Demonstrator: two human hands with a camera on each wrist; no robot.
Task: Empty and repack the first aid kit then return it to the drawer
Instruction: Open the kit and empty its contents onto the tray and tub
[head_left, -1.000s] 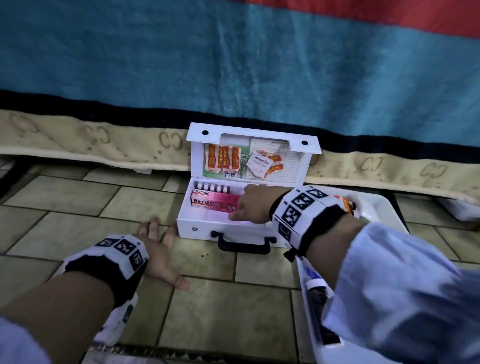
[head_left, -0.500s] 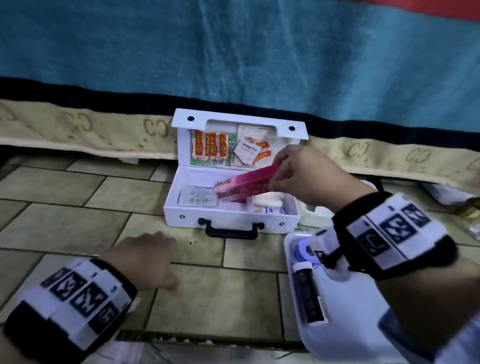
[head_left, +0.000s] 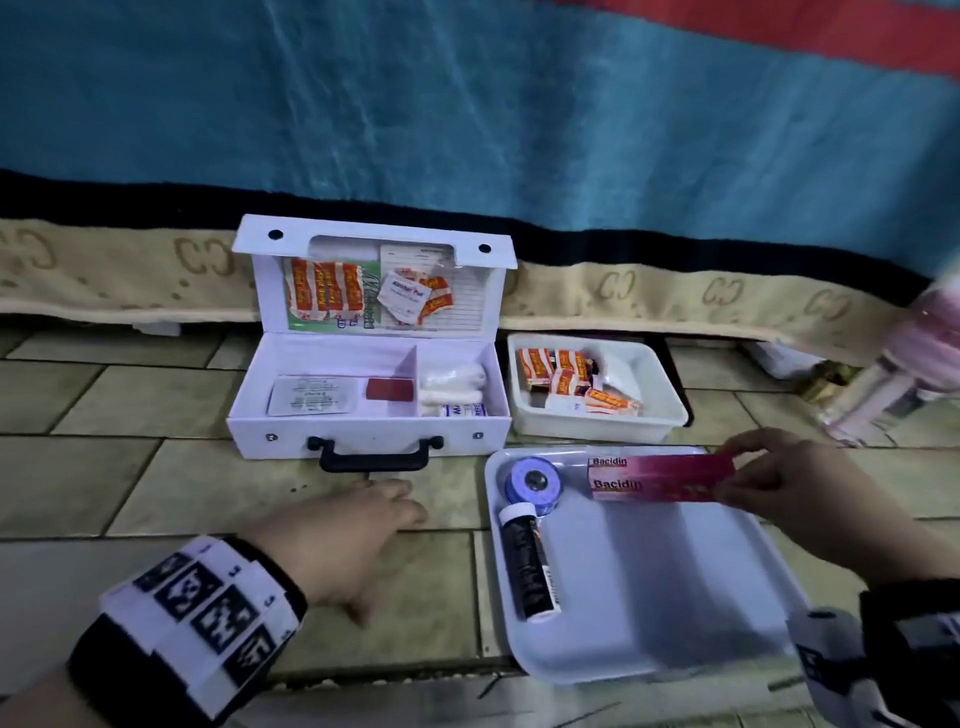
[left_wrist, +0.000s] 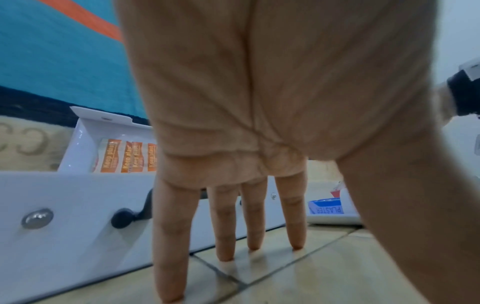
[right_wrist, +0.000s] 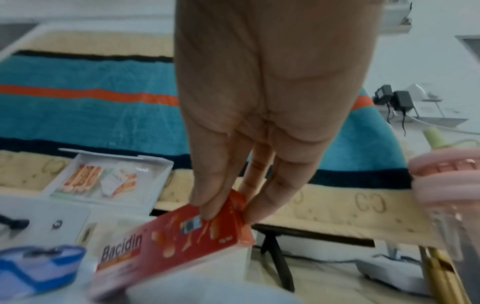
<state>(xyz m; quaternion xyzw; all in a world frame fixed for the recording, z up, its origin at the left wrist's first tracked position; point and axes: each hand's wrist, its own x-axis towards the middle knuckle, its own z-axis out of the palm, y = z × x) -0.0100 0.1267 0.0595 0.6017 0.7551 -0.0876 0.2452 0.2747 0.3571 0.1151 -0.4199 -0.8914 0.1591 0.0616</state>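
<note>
One open first aid kit (head_left: 370, 395); two white trays (head_left: 644, 597); one Bacidin box (head_left: 657, 478); one blue tape roll (head_left: 532, 486); one dark tube (head_left: 530, 564); two hands.

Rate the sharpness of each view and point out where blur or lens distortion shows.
Head view: mostly sharp, the Bacidin box print readable, the right edge smeared, and the floor tiles bowed by the wide lens. Left wrist view: the left hand fills the frame, soft, while the first aid kit stays fairly clear. Right wrist view: motion blur smears the box held by the right hand.

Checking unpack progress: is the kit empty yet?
Not empty. The open kit holds a foil packet, a red item and white rolls.
</note>
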